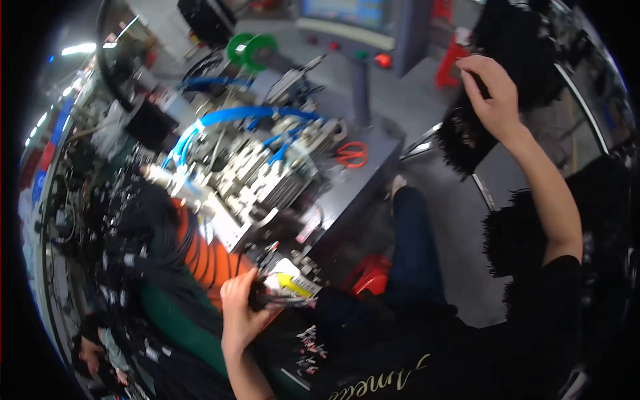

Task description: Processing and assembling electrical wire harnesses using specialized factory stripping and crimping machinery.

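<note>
My left hand (pixel 240 307) is closed around a small bundle of dark cables (pixel 283 301), whose ends point right. An orange tube-like form (pixel 207 263), wrapped with thin black cables, lies just beyond it. Close by is a white label with a yellow arrow (pixel 293 285). At the upper right my raised right hand (pixel 497 97) has its fingers curled, thumb tip close to the index finger. Anything between those tips is too small or dark to make out. Thick hanging bundles of black strands (pixel 460 137) are behind and below this hand.
A metal machine with blue tubing (pixel 260 115) occupies the bench, with orange-handled scissors (pixel 351 155) near its edge. Behind it stand a green spool (pixel 252 52) and a control panel with a screen (pixel 347 13). A red object (pixel 371 275) lies below the bench. Another person's hand (pixel 90 353) shows lower left.
</note>
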Tool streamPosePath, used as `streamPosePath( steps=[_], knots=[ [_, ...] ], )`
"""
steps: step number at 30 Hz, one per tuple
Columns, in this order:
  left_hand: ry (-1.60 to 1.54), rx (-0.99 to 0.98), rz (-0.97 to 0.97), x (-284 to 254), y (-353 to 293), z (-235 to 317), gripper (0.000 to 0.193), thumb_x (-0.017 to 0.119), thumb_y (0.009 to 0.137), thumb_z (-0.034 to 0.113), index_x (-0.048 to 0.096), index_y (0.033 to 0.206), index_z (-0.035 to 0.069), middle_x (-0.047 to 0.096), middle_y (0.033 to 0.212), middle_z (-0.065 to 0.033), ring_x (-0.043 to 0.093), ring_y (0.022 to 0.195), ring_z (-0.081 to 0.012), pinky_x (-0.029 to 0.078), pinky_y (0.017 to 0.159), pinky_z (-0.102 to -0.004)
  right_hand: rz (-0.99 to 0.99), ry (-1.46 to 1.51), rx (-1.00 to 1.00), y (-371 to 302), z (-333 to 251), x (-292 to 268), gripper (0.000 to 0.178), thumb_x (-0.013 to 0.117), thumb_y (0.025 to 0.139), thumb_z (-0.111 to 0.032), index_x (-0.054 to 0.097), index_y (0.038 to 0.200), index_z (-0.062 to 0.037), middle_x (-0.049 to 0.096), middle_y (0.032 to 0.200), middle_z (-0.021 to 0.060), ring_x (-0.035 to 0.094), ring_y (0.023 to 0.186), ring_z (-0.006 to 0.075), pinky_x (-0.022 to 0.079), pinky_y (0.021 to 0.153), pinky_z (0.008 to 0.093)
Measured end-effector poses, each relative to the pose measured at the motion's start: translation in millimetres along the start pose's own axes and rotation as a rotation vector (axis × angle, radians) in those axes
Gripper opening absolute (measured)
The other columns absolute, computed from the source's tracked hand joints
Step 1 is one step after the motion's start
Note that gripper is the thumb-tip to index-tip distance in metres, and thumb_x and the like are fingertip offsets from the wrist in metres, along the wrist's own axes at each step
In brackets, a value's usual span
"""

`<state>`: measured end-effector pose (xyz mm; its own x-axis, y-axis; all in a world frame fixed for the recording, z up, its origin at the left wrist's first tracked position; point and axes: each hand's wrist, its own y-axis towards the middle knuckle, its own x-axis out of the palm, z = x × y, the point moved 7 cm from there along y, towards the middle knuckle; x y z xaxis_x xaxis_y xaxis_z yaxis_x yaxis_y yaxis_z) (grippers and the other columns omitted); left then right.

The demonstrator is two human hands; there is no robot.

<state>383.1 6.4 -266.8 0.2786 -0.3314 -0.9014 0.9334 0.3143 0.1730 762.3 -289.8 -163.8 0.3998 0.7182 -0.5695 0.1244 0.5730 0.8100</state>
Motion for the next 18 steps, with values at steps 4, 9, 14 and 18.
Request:
streamPosePath(
  steps=[4, 9, 14, 18],
  knots=[
    [0.157, 0.122, 0.046, -35.6, -9.5, 54.2, 0.061, 0.082, 0.070, 0.020, 0.056, 0.122, 0.001, 0.064, 0.103, -0.0156, 0.061, 0.099, -0.0328, 0.041, 0.096, -0.0437, 0.133, -0.004, 0.326, -5.6, 71.9, -16.9, 0.028, 0.066, 0.087, -0.005, 0.061, 0.114, -0.0028, 0.065, 0.112, 0.0122, 0.064, 0.103, 0.0274, 0.050, 0.087, 0.0338],
    [-0.138, 0.074, -0.147, -2.8, 32.8, 70.3, 0.062, 0.081, 0.073, 0.017, 0.054, 0.127, 0.002, 0.060, 0.116, -0.0192, 0.060, 0.104, -0.0359, 0.045, 0.094, -0.0424, 0.299, -0.060, 0.485, -0.5, 158.5, -15.1, 0.042, 0.068, 0.087, -0.014, 0.055, 0.125, -0.0024, 0.059, 0.126, 0.0152, 0.058, 0.115, 0.0309, 0.049, 0.092, 0.0363],
    [-0.172, 0.067, -0.536, 113.7, 106.6, 83.0, 0.056, 0.071, 0.085, 0.023, 0.050, 0.129, -0.003, 0.058, 0.118, -0.0252, 0.059, 0.107, -0.0414, 0.048, 0.093, -0.0448, 0.431, -0.165, 0.563, 33.7, 261.0, -7.6, 0.058, 0.072, 0.084, -0.023, 0.049, 0.129, 0.0038, 0.052, 0.133, 0.0226, 0.050, 0.125, 0.0367, 0.044, 0.100, 0.0401],
    [-0.017, -0.053, -0.168, 200.7, 168.3, 34.0, 0.060, 0.070, 0.085, 0.029, 0.048, 0.127, -0.008, 0.058, 0.117, -0.0282, 0.056, 0.110, -0.0441, 0.047, 0.095, -0.0457, 0.457, -0.239, 0.870, 41.9, 361.0, -8.0, 0.079, 0.073, 0.081, -0.032, 0.038, 0.134, 0.0149, 0.045, 0.137, 0.0328, 0.037, 0.134, 0.0439, 0.029, 0.113, 0.0434]
  ],
)
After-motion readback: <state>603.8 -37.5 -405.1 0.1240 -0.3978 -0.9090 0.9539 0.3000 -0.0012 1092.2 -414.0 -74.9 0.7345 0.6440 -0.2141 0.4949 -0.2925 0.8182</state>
